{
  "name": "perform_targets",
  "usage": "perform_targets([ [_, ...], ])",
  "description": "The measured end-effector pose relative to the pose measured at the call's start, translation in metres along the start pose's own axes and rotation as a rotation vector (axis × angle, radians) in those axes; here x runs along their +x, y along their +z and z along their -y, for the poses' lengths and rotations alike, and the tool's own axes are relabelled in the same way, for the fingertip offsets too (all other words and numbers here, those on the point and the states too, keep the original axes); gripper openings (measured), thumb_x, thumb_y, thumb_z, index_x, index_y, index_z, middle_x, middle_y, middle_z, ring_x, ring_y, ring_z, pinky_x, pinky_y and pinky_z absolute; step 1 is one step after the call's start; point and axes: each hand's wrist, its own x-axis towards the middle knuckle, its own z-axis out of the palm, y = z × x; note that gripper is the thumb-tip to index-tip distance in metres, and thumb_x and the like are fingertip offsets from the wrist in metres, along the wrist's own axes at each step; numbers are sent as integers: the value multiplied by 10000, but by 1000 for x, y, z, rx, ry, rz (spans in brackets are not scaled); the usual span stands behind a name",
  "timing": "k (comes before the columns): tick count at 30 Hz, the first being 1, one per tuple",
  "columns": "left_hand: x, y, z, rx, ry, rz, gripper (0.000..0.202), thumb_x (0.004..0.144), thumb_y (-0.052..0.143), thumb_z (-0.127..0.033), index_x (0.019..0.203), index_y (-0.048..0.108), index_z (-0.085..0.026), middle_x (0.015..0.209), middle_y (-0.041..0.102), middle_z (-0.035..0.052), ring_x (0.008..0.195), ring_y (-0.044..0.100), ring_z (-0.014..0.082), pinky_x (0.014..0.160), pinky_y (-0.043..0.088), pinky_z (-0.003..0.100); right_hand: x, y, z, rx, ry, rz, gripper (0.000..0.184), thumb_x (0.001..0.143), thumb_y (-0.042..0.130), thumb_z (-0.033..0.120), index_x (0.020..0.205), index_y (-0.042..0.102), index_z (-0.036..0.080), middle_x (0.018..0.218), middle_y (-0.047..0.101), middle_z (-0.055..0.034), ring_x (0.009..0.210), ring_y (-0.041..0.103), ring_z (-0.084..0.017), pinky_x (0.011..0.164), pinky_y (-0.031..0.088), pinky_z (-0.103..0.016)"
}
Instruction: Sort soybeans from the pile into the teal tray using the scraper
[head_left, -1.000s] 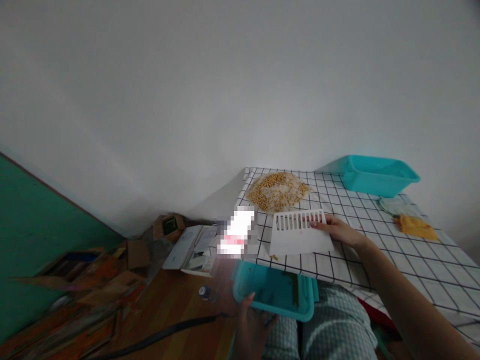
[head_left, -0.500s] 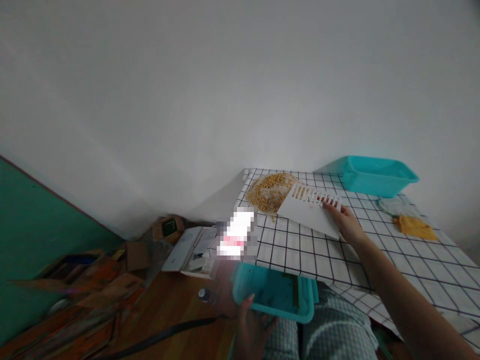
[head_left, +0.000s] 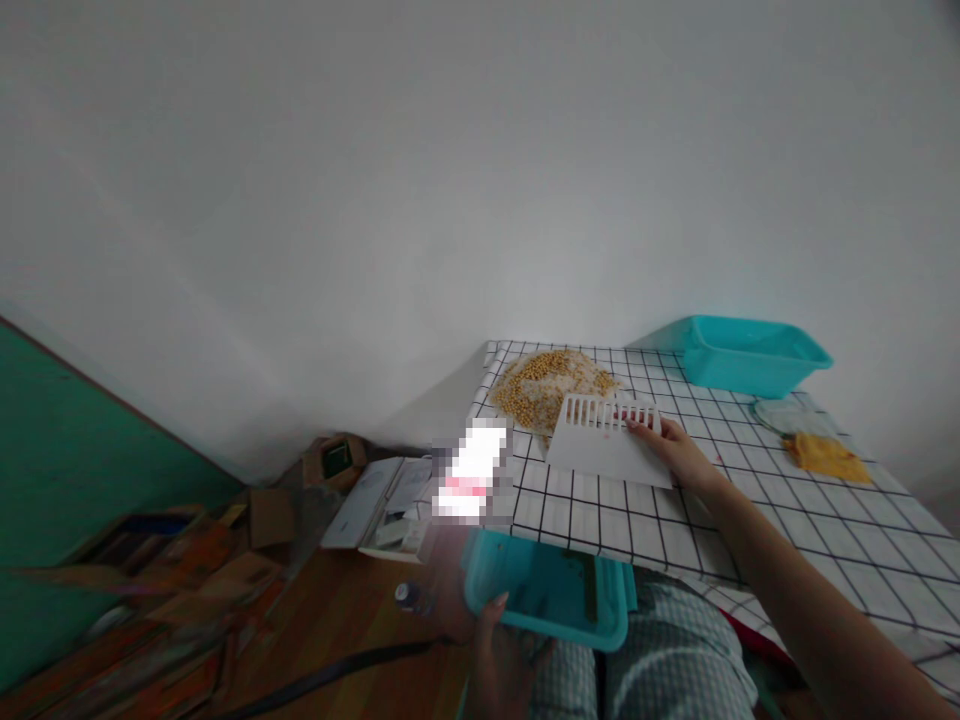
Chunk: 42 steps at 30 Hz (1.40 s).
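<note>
My right hand grips a white slotted plastic scraper by its right edge, holding it against the checked tablecloth just in front of a pile of yellow grains. My left hand holds a teal tray below the table's near edge, above my lap in checked trousers. Its thumb rests on the tray's left rim; the other fingers are hidden underneath.
A teal tub stands at the far right of the table. A clear bag and a yellow cloth lie beside it. Cardboard boxes, papers and a small bottle litter the wooden floor at left. A white wall stands behind.
The scraper was near the table's front edge, went up onto the grain pile's right side, and has come back a little toward me. The tray under the edge has hardly moved.
</note>
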Motion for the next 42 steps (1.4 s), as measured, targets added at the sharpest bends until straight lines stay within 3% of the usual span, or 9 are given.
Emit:
perform_targets([
  [9, 0, -1, 1, -4, 20, -6, 304, 699, 622, -305, 977, 503, -270, 922, 707, 43, 823, 665, 282, 697, 521, 429, 9, -8, -7, -47, -97, -70, 386, 760, 619, 492, 1045, 657, 233, 913, 720, -42, 809, 667, -251, 679, 542, -355],
  [19, -4, 4, -1, 15, 15, -23, 285, 723, 600, -313, 986, 507, -252, 916, 702, 54, 828, 664, 274, 712, 525, 432, 15, -11, -12, -11, -92, -210, 401, 721, 650, 505, 980, 669, 200, 908, 718, -66, 758, 670, -258, 614, 528, -350],
  [27, -2, 1, 0, 7, 6, -3, 292, 715, 609, -314, 985, 511, -264, 931, 694, 39, 834, 661, 263, 710, 522, 414, 9, -7, -7, -18, -111, -75, 331, 746, 640, 472, 985, 672, 244, 907, 721, -34, 822, 668, -256, 689, 537, -355],
  [32, -3, 2, 0, 18, 16, -12, 296, 712, 607, -337, 984, 514, -268, 949, 693, 43, 851, 660, 276, 731, 516, 429, 12, -3, -11, -11, -103, -129, 344, 740, 637, 486, 969, 671, 232, 844, 725, -46, 794, 671, -267, 665, 542, -373],
  [42, -1, 1, -1, -2, 14, -14, 308, 691, 631, -310, 976, 526, -259, 957, 697, 46, 878, 657, 278, 755, 509, 435, 16, 4, -13, -7, -167, -125, 391, 746, 624, 509, 1022, 653, 234, 1018, 699, -52, 956, 637, -263, 824, 505, -395],
])
